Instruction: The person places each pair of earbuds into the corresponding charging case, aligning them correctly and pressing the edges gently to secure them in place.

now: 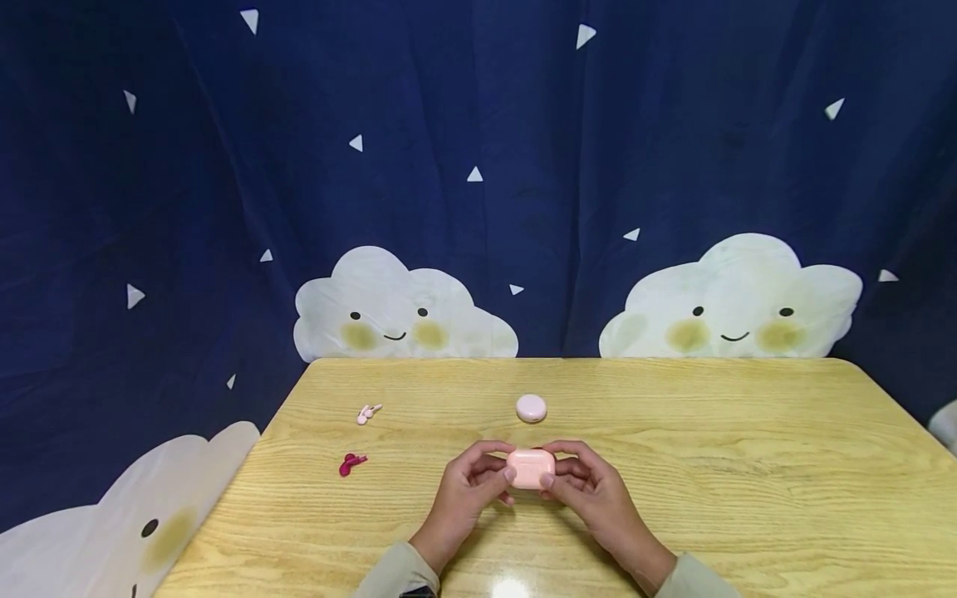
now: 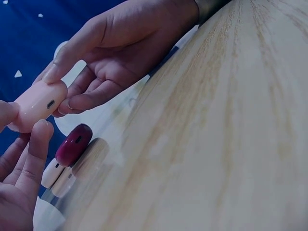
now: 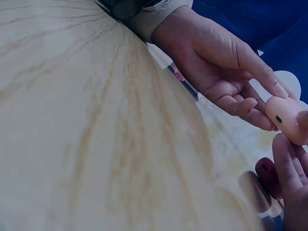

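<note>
A light pink earbud case (image 1: 531,469) is held closed between the two hands above the table. My left hand (image 1: 465,492) pinches its left end, thumb in front and index finger along the top edge. At the other end my right hand (image 1: 601,498) grips it the same way. The small charging port on the case (image 2: 41,103) shows in both wrist views. Beyond it, a dark red case (image 2: 74,144) lies on the table, nearly all hidden by the pink case in the head view. Farther back sits a pale pink rounded case (image 1: 531,407).
On the left of the wooden table (image 1: 748,465) lie pale pink earbuds (image 1: 366,414), with magenta earbuds (image 1: 350,464) nearer to me. A dark blue curtain (image 1: 478,100) printed with clouds and triangles hangs behind the table's far edge.
</note>
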A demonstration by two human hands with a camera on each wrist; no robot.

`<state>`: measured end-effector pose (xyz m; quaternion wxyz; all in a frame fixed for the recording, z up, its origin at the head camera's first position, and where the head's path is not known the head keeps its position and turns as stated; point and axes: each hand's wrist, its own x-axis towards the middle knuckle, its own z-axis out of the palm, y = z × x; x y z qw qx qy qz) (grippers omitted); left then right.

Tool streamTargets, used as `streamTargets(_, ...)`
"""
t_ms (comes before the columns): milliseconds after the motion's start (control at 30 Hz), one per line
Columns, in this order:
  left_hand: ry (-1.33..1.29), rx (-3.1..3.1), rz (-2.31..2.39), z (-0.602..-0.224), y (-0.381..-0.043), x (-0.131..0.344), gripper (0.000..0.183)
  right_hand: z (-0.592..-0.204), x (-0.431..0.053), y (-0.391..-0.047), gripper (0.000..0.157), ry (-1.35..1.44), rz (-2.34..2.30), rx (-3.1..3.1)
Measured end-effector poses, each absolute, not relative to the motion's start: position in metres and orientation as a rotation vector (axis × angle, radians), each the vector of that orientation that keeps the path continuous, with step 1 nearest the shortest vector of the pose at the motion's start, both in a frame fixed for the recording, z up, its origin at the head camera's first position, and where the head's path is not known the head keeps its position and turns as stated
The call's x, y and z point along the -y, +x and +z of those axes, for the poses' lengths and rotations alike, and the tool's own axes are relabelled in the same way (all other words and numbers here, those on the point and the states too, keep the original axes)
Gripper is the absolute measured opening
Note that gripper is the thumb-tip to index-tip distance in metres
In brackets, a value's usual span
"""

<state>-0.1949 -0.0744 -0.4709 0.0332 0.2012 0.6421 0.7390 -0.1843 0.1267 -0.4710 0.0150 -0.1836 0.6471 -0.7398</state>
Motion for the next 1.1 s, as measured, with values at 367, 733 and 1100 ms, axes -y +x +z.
streamTargets(367, 0.603, -1.962, 2.263, -0.471, -0.193, 0.075, 0.037, -0.472, -0.129, -0.183, 0.051, -0.646, -2.202, -2.141)
streamTargets(733, 0.607, -1.912, 2.206, -0.471, -0.186, 0.077, 0.045, -0.471, -0.133, -0.175, 0.051, -0.630, -2.145, -2.166)
streamTargets(1100, 0.615, -1.931, 2.118, -0.471, -0.176, 0.077, 0.050, -0.472, -0.138, -0.165, 0.050, -0.620, -2.062, -2.219)
